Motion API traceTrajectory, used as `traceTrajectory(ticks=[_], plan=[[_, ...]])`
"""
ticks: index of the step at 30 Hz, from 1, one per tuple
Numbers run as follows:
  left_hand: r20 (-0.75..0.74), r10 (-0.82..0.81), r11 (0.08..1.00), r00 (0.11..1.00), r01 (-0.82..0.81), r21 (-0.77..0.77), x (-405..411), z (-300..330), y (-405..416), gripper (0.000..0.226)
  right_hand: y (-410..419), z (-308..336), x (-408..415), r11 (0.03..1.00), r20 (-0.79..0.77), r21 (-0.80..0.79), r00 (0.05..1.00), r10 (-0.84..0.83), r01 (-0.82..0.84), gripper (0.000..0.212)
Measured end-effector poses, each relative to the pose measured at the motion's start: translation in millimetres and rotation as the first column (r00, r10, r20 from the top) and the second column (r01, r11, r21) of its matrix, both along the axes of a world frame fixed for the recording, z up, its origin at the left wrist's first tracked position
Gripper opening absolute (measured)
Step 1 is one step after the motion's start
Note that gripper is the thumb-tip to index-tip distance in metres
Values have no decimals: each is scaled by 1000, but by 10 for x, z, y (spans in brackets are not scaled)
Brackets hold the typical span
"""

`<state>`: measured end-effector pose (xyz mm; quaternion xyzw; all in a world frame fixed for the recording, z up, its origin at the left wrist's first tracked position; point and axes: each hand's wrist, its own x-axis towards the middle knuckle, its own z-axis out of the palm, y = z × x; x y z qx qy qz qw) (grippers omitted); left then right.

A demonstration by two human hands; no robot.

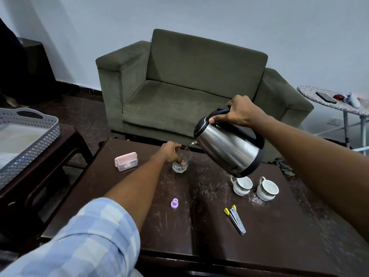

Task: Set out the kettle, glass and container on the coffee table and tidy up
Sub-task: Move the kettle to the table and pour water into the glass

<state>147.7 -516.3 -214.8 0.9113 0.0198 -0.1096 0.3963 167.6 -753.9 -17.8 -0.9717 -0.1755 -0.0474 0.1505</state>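
Pouring: right hand [238,111] wrapped round black handle of steel kettle [229,144], tilted, spout over glass [181,161] at far-middle of coffee table [139,226]. Left hand [169,151] clasps glass. Pink container [126,161] left of it. Kettle likely heavy; glass fragile, slippery when wet, so grip low.

Grey tray [30,144] cut off by left frame edge; kettle [229,148] hides part of near cup [242,184]; items on side table [327,102] too small to identify; coffee table [199,226] front corners out of frame.
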Motion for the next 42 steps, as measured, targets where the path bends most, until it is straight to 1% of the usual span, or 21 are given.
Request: traceTrajectory(ticks=[4, 6, 8, 13, 15, 18, 20, 22, 24, 29, 32, 35, 39, 42], plan=[[-3, -4, 1000, 1000, 4, 18, 6, 13, -4, 98, -26, 132, -24, 1000, 9, -19, 1000, 22, -21, 67], [-8, -5, 1000, 1000, 6, 11, 7, 20, -7, 101, -41, 203, -39, 1000, 0, -17, 1000, 23, -23, 68], [-12, -11, 1000, 1000, 11, 10, 8, 23, -10, 99, -65, 259, -41, 1000, 1, -5, 1000, 16, -16, 68], [-23, -7, 1000, 1000, 8, 10, 10, 46, -22, 102, -101, 396, -64, 1000, 13, -2, 1000, 23, -23, 54], [-30, -5, 1000, 1000, 6, 10, 14, 46, -20, 103, -89, 451, -83, 1000, 18, -1, 999, 30, -30, 52], [-33, -2, 1000, 999, 2, 7, 14, 43, -23, 103, -91, 508, -118, 998, 9, 2, 998, 59, -59, 40], [-31, 1, 1000, 1000, -1, 11, 12, 40, -20, 102, -86, 535, -137, 998, 1, 13, 998, 60, -60, 42], [-27, -2, 1000, 1000, 3, 20, 12, 46, -21, 101, -87, 546, -131, 998, 1, 22, 999, 52, -52, 56], [-23, -4, 1000, 1000, 5, 27, 17, 51, -25, 100, -94, 546, -104, 998, 8, 1, 998, 56, -56, 62], [-30, -5, 1000, 1000, 6, 23, 15, 54, -25, 99, -92, 538, -95, 998, 4, -34, 999, 49, -49, 67], [-30, -4, 1000, 1000, 5, 26, 15, 54, -29, 100, -88, 519, -107, 996, 7, -62, 998, 68, -67, 67], [-34, -4, 1000, 999, 4, 17, 14, 45, -31, 99, -70, 492, -116, 993, 5, -90, 997, 75, -74, 76], [-36, -9, 1000, 999, 10, 21, 21, 51, -30, 102, -80, 448, -129, 995, 3, -88, 999, 52, -51, 70], [-36, -5, 1000, 999, 5, 23, 24, 45, -32, 103, -73, 416, -153, 996, -13, -86, 999, 34, -35, 70]])
